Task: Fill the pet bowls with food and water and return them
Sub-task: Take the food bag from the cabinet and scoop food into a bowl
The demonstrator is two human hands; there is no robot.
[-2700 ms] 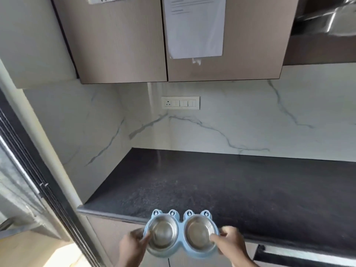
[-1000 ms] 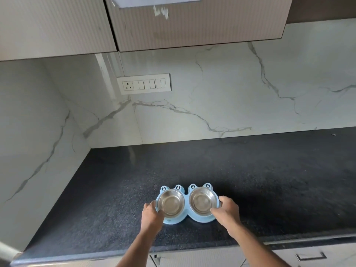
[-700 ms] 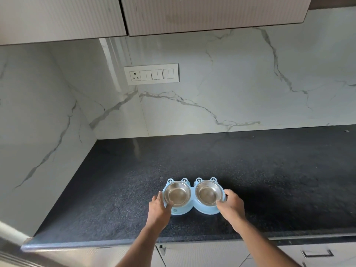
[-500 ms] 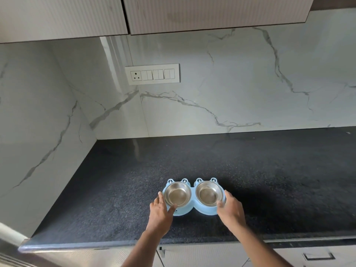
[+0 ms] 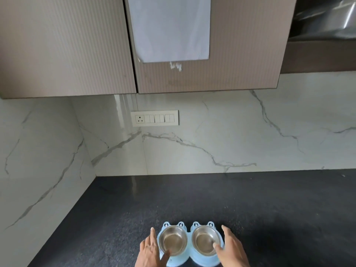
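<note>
Left grip [image 5: 151,251], right grip [image 5: 231,247] spread – flanking pet bowls [image 5: 189,245].

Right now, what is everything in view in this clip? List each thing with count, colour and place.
bowl stand: 1, light blue, near edge of counter
bowls: 2, steel, empty, side by side in the stand
counter: 1, black speckled, bottom
wall: white marble, behind counter
switch panel: 1, white, on wall
cupboards: 2 doors, beige, above
paper: 1, white, on right door
left hand: open, beside stand
right hand: open, beside stand
</note>
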